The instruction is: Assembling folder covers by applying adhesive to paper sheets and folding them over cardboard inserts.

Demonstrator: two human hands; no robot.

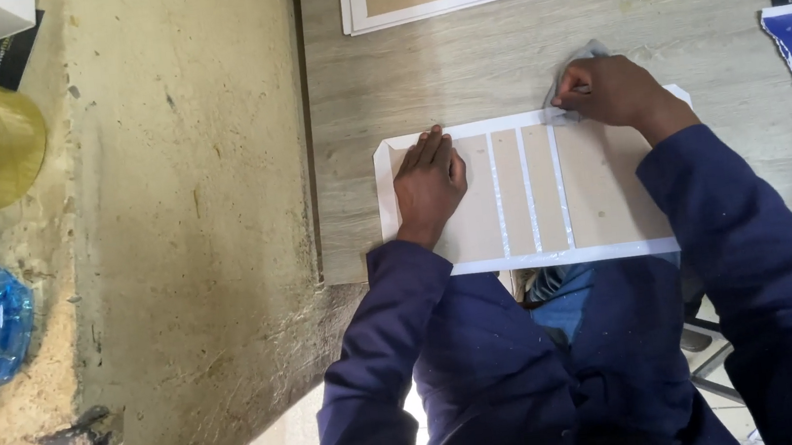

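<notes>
Head view: brown board panel [532, 192] with white border laid flat on counter [458, 66]. Left hand [428, 184] pressed flat on panel, fingers together. Right hand [611, 89] fingers clamped on grey cloth [578, 60] at panel's far edge.

Dark navy long sleeves, navy garment, bare hands.

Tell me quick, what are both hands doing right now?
Left hand: open, pressed flat on the cardboard sheet.
Right hand: closed on a small cloth at the sheet's top edge.

Flat white-edged brown board [522, 193]
</notes>
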